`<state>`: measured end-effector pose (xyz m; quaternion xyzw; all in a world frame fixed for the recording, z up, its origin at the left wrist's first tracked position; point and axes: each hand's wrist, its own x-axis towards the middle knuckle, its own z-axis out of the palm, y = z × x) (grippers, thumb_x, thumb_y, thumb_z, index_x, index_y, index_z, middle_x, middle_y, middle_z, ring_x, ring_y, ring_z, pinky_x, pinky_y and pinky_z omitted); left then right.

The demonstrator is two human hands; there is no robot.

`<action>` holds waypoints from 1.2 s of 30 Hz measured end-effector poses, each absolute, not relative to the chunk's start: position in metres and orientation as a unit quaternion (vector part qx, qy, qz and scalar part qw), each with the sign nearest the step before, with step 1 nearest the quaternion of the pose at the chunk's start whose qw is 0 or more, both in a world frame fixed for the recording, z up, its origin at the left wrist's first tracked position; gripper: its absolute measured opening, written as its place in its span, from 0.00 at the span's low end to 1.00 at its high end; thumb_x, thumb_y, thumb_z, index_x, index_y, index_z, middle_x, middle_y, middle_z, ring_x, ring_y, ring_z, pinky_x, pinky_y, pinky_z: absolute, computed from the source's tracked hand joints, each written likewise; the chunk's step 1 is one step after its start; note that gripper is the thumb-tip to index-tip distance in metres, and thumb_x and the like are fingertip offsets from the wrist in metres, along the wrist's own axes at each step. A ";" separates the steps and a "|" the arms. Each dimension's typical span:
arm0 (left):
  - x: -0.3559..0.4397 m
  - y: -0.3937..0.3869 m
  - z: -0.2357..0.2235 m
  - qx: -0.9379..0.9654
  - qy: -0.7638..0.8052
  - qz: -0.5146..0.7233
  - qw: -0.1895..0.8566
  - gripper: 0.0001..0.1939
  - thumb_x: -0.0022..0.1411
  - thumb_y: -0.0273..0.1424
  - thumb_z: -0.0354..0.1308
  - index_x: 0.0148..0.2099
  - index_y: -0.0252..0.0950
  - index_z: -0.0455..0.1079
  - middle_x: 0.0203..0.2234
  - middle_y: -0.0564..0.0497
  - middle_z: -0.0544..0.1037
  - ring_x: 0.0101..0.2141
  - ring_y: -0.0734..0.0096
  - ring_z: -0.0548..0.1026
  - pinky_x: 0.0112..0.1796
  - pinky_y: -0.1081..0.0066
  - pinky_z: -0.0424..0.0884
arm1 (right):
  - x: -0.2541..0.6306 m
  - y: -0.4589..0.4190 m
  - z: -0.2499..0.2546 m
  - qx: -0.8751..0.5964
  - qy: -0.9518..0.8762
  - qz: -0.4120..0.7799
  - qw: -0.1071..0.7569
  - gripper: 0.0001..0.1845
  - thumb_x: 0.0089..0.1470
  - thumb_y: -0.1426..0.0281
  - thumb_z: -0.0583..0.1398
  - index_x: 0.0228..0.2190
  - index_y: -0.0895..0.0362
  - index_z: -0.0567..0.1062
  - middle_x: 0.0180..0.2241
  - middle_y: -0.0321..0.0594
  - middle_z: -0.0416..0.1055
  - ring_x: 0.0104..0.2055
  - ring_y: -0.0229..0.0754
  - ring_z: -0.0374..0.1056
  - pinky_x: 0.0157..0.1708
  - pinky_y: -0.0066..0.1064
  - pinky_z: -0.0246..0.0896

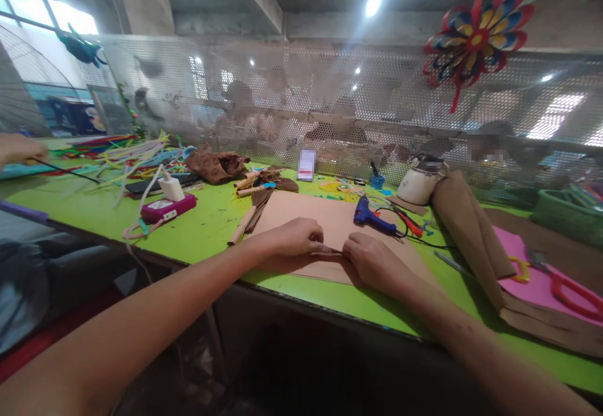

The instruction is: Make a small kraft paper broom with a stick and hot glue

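Note:
Both hands pinch a thin brown strip (333, 251), perhaps paper, stretched between them just above a tan board (292, 208). My left hand (296, 237) has its thumb and fingers closed on the strip's left end. On the other end, the fingers of my right hand (372, 256) are closed too, and they hide part of it. A blue glue gun (374, 217) lies on the board behind my right hand. Left of the board are brown pleated pieces with rolled tan ends (242, 226).
A purple power strip (168, 207) with a white plug sits at left, its cable hanging over the edge. Scissors (575, 293), brown sheets (464, 227) and a kettle (419, 180) occupy the right. A phone (306, 164) stands behind. Another person's hand (21, 149) is at far left.

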<state>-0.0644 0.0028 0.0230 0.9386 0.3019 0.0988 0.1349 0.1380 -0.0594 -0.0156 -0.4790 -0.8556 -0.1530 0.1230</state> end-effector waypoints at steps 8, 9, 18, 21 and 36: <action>-0.062 0.012 0.006 0.936 0.291 0.150 0.128 0.06 0.53 0.31 0.58 0.30 0.32 0.71 0.23 0.52 0.73 0.25 0.76 0.67 0.26 0.77 0.59 | 0.132 -0.063 -0.010 -0.472 -0.858 -0.140 0.143 0.07 0.52 0.75 0.53 0.24 0.59 0.69 0.26 0.41 0.66 0.28 0.38 0.59 0.28 0.29 0.48; -0.064 0.012 0.004 0.940 0.277 0.157 0.120 0.07 0.54 0.31 0.58 0.29 0.32 0.71 0.23 0.51 0.73 0.25 0.76 0.67 0.27 0.77 0.60 | 0.132 -0.063 -0.010 -0.471 -0.860 -0.137 0.142 0.07 0.52 0.75 0.53 0.24 0.60 0.69 0.26 0.41 0.66 0.28 0.38 0.59 0.28 0.28 0.49; -0.072 0.012 0.005 0.966 0.198 0.159 0.039 0.10 0.59 0.26 0.51 0.30 0.34 0.73 0.26 0.50 0.70 0.29 0.74 0.67 0.32 0.77 0.62 | 0.140 -0.063 -0.006 -0.450 -0.879 -0.113 0.106 0.09 0.53 0.73 0.53 0.26 0.60 0.72 0.27 0.43 0.68 0.30 0.38 0.61 0.30 0.28 0.51; -0.072 0.007 0.007 0.970 0.190 0.151 0.002 0.10 0.59 0.26 0.50 0.29 0.34 0.72 0.26 0.49 0.68 0.30 0.73 0.66 0.32 0.75 0.61 | 0.140 -0.065 -0.003 -0.449 -0.879 -0.120 0.103 0.10 0.54 0.72 0.52 0.26 0.61 0.72 0.27 0.43 0.68 0.30 0.38 0.61 0.31 0.29 0.50; -0.083 0.001 0.003 0.965 0.179 0.139 -0.130 0.07 0.56 0.25 0.50 0.28 0.33 0.67 0.26 0.47 0.67 0.31 0.67 0.65 0.34 0.69 0.62 | 0.151 -0.076 0.000 -0.490 -0.845 -0.189 0.095 0.09 0.50 0.74 0.53 0.21 0.59 0.69 0.25 0.42 0.65 0.26 0.38 0.59 0.26 0.31 0.45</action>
